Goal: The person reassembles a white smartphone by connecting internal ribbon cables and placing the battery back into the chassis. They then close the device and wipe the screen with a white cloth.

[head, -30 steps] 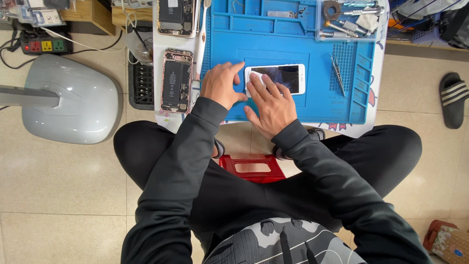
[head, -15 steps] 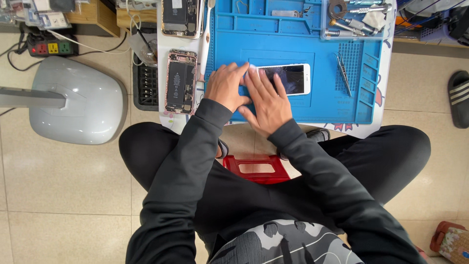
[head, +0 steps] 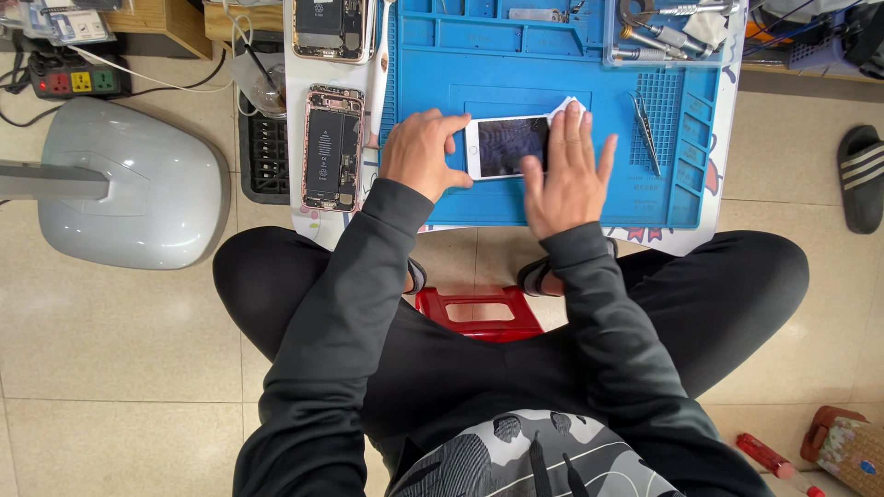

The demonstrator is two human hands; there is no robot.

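A white phone (head: 502, 147) lies screen-up on the blue repair mat (head: 589, 64). My left hand (head: 419, 152) grips the phone's left end, with the thumb along its top edge. My right hand (head: 569, 179) lies flat over the phone's right end, fingers spread. Its fingertips press a small white wipe (head: 564, 107) onto the phone. The wipe's corner sticks out beyond the fingertips. The dark screen shows between the two hands.
An opened phone with its battery showing (head: 330, 147) lies left of the mat, and another (head: 331, 28) lies above it. Tweezers (head: 645, 129) and a tool tray (head: 672, 32) sit at the mat's right. A red stool (head: 479, 313), a grey base (head: 129, 175) and a sandal (head: 861, 175) are on the floor.
My right hand has slid to the right across the phone, uncovering most of the screen, and the white wipe now shows at its fingertips. My left hand stays on the left end.
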